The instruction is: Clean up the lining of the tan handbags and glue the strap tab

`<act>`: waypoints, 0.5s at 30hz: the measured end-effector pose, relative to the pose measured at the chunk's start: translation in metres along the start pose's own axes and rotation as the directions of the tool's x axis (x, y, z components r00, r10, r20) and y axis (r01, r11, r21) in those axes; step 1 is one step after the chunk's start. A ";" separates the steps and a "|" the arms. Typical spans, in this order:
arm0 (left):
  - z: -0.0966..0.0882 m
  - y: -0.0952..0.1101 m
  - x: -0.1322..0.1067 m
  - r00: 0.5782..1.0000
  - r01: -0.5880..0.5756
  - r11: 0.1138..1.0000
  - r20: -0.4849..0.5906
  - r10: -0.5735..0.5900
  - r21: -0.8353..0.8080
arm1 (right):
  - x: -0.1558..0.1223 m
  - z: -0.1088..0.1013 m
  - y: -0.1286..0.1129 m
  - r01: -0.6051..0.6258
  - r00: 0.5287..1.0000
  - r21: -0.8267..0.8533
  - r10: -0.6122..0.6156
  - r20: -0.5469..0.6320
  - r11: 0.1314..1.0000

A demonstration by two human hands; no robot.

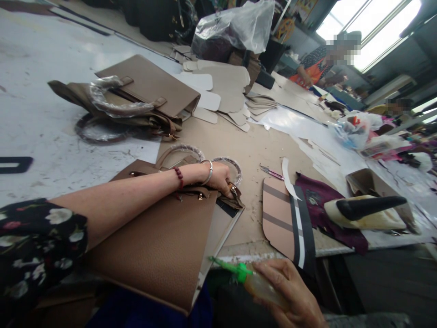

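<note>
A brown leather handbag [164, 246] lies tilted at the near table edge, its side open along a pale inner panel. My left hand [220, 176] reaches across it, fingers closed on the bunched lining near its upper corner. Plastic-wrapped round handles stand up just behind that hand. In my right hand [290, 291] is a squeeze bottle [266, 289] with a green nozzle, holding a yellowish content. The nozzle tip points at the bag's open side edge; whether it touches cannot be made out.
Another taupe handbag [150, 86] lies at the back left. To the right are a striped flap piece [278, 214], tweezers [271, 172], purple cloth [314, 200] and a cream container with a brush-like black handle [372, 207]. Cut panels [225, 82] are piled behind. A person [312, 66] works farther off.
</note>
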State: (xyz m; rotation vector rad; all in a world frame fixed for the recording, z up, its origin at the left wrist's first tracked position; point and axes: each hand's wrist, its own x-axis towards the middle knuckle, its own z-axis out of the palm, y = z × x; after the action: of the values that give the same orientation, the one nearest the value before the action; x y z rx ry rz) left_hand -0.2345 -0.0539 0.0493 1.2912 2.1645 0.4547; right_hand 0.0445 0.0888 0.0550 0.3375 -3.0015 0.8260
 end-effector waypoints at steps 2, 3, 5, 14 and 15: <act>-0.002 0.002 -0.002 1.000 0.017 1.000 0.015 -0.017 0.001 | 0.006 -0.002 0.005 -0.057 0.992 -0.083 0.047 -0.117 0.995; -0.002 0.003 -0.002 1.000 0.022 1.000 0.020 -0.022 -0.001 | 0.009 -0.003 0.009 -0.079 0.983 -0.120 0.057 -0.176 0.990; -0.003 0.004 -0.003 1.000 0.020 1.000 0.021 -0.020 -0.010 | 0.015 -0.004 0.016 -0.098 0.966 -0.175 0.051 -0.254 0.980; -0.003 0.005 -0.003 0.999 0.036 0.999 0.012 -0.036 0.023 | 0.013 -0.001 0.013 -0.067 0.976 -0.152 0.033 -0.215 0.986; -0.003 0.005 -0.003 0.999 0.036 0.999 0.012 -0.036 0.028 | 0.011 0.000 0.010 -0.061 0.978 -0.139 0.031 -0.208 0.988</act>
State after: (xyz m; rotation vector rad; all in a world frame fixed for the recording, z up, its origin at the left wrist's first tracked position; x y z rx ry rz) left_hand -0.2322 -0.0541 0.0555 1.2646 2.1874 0.4025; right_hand 0.0313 0.0950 0.0505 0.1678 -2.8626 0.5984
